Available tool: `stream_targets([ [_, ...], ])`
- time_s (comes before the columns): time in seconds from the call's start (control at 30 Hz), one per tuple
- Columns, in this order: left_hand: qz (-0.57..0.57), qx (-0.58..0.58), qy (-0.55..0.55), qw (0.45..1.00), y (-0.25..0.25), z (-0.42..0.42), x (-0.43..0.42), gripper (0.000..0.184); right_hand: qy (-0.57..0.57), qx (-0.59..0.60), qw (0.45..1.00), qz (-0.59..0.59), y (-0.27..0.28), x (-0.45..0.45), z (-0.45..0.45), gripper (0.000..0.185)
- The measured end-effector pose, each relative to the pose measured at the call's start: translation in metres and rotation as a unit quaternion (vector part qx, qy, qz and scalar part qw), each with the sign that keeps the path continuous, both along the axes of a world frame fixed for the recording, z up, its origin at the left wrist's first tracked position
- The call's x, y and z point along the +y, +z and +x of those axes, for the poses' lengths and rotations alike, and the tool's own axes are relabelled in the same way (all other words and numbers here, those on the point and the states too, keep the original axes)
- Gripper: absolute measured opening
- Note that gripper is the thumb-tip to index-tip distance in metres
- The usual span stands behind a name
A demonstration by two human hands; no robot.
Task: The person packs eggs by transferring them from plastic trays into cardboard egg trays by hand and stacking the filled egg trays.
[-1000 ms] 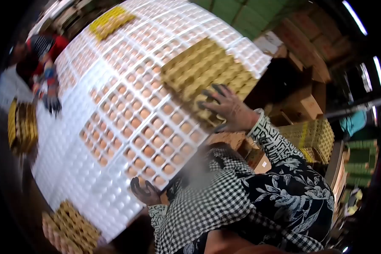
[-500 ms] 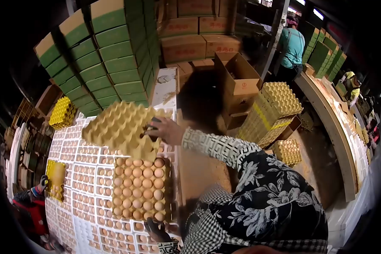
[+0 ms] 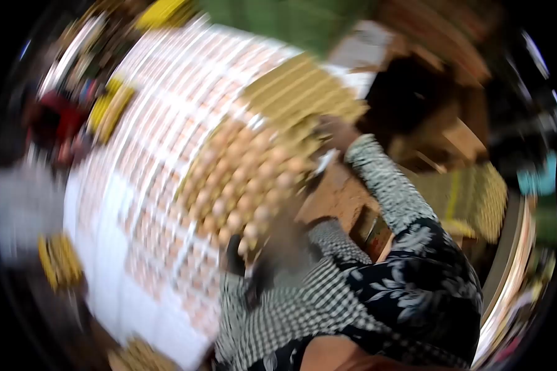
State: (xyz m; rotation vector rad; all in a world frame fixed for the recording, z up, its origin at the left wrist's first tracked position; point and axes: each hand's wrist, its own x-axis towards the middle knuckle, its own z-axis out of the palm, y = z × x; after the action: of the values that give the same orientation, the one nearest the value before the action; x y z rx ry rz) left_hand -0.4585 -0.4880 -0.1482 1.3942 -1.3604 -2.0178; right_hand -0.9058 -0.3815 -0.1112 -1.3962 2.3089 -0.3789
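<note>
An empty pulp tray (image 3: 297, 93), smeared by motion, lies over the far part of the egg table, with my right hand (image 3: 335, 133) closed on its near right edge. Just nearer to me, a pulp tray full of brown eggs (image 3: 247, 179) rests on the white egg trays (image 3: 167, 123). My left hand (image 3: 235, 256), in a dark glove, is at the near corner of that full tray. One finger of it points up beside the eggs; the rest is too blurred to make out.
A co-worker in red (image 3: 59, 120) is at the left, near a yellow tray (image 3: 111, 111). At the right stand an open cardboard box (image 3: 458, 136) and a stack of pulp trays (image 3: 470, 198). Green boxes (image 3: 284, 21) rise behind the table.
The view has swung twice. The full egg tray, absent a second ago, is now on the white trays. My right hand still has the empty tray, now lying beyond the full one.
</note>
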Motion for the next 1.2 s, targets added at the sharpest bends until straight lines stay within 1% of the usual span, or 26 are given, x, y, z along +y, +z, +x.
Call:
stream_targets([
  [0.03,0.028,-0.014,0.029,0.999,-0.001,0.002,0.000,0.036,-0.047,-0.051,0.997,0.033,0.023,-0.005,0.011,0.067],
  [0.07,0.049,-0.023,0.046,0.997,0.001,0.002,0.000,0.036,-0.009,0.006,0.998,-0.069,-0.021,-0.003,-0.010,0.056],
  [0.1,0.064,-0.020,0.057,0.996,-0.003,-0.001,-0.002,0.037,-0.052,-0.052,0.973,-0.220,-0.040,-0.013,-0.019,0.041],
  [0.13,0.047,0.005,0.042,0.998,0.003,0.001,-0.004,0.043,-0.100,-0.210,0.940,-0.250,-0.034,-0.032,-0.007,0.040],
  [0.17,0.034,0.030,0.020,0.999,0.012,0.000,-0.003,0.048,-0.158,-0.359,0.884,-0.257,-0.019,-0.044,0.004,0.040],
  [0.2,0.046,0.096,0.075,0.992,0.047,-0.019,0.005,0.047,-0.160,-0.445,0.858,-0.201,-0.011,-0.053,0.010,0.045],
  [0.23,0.062,0.129,0.081,0.986,0.059,-0.021,0.005,0.049,-0.163,-0.525,0.824,-0.137,-0.013,-0.065,0.016,0.050],
  [0.27,0.077,0.164,0.081,0.980,0.068,-0.021,0.004,0.051,-0.157,-0.507,0.844,-0.071,-0.021,-0.081,0.003,0.046],
  [0.33,0.101,0.221,0.087,0.966,0.074,-0.017,0.001,0.057,-0.163,-0.438,0.884,0.022,-0.004,-0.112,0.019,0.049],
  [0.37,0.169,0.264,0.110,0.943,0.053,-0.012,-0.003,0.073,-0.178,-0.385,0.905,0.043,0.022,-0.120,0.039,0.054],
  [0.4,0.169,0.275,0.119,0.939,0.052,-0.011,-0.003,0.072,-0.075,-0.285,0.956,-0.012,0.011,-0.127,0.043,0.058],
  [0.43,0.158,0.276,0.116,0.941,0.057,-0.012,-0.005,0.072,0.026,-0.177,0.981,-0.070,0.017,-0.133,0.046,0.062],
  [0.47,0.148,0.277,0.113,0.943,0.056,-0.013,-0.007,0.071,0.011,-0.255,0.967,-0.020,0.021,-0.140,0.047,0.072],
  [0.5,0.127,0.263,0.103,0.951,0.051,-0.010,-0.006,0.073,-0.022,-0.288,0.957,-0.029,0.021,-0.146,0.060,0.069],
  [0.57,0.075,0.214,0.097,0.969,0.042,-0.004,-0.009,0.082,-0.046,-0.307,0.950,-0.029,0.022,-0.158,0.072,0.069],
  [0.6,0.041,0.258,0.101,0.960,0.018,-0.006,-0.008,0.072,-0.052,-0.311,0.949,-0.028,0.026,-0.163,0.074,0.069],
  [0.63,0.051,0.277,0.118,0.952,0.016,-0.006,-0.008,0.074,-0.058,-0.316,0.947,-0.028,0.029,-0.169,0.075,0.069],
  [0.7,0.086,0.236,0.067,0.966,0.020,0.000,-0.013,0.076,-0.065,-0.326,0.943,-0.024,0.032,-0.173,0.076,0.069],
  [0.73,0.060,0.270,0.081,0.958,0.027,0.000,-0.013,0.075,-0.072,-0.335,0.939,-0.027,0.033,-0.173,0.076,0.069],
  [0.83,0.043,0.289,0.094,0.952,-0.037,-0.020,-0.012,0.072,-0.093,-0.373,0.922,-0.038,0.038,-0.169,0.080,0.069],
  [0.87,0.038,0.292,0.104,0.950,-0.041,-0.021,-0.013,0.071,-0.101,-0.389,0.914,-0.042,0.038,-0.165,0.079,0.069],
  [1.0,0.044,0.274,0.150,0.949,-0.010,-0.011,-0.012,0.069,-0.119,-0.449,0.883,-0.061,0.044,-0.161,0.091,0.070],
  [1.07,0.144,0.290,0.126,0.938,0.069,0.032,-0.017,0.067,-0.122,-0.485,0.864,-0.063,0.044,-0.161,0.113,0.070],
  [1.1,0.113,0.429,0.095,0.891,0.052,0.039,-0.018,0.068,-0.120,-0.504,0.853,-0.068,0.045,-0.161,0.126,0.070],
  [1.17,0.077,0.498,0.157,0.850,0.061,0.067,-0.005,0.080,-0.114,-0.560,0.817,-0.075,0.045,-0.151,0.166,0.070],
  [1.2,0.069,0.357,0.150,0.920,0.051,0.088,0.000,0.080,-0.110,-0.587,0.799,-0.072,0.042,-0.147,0.188,0.070],
])
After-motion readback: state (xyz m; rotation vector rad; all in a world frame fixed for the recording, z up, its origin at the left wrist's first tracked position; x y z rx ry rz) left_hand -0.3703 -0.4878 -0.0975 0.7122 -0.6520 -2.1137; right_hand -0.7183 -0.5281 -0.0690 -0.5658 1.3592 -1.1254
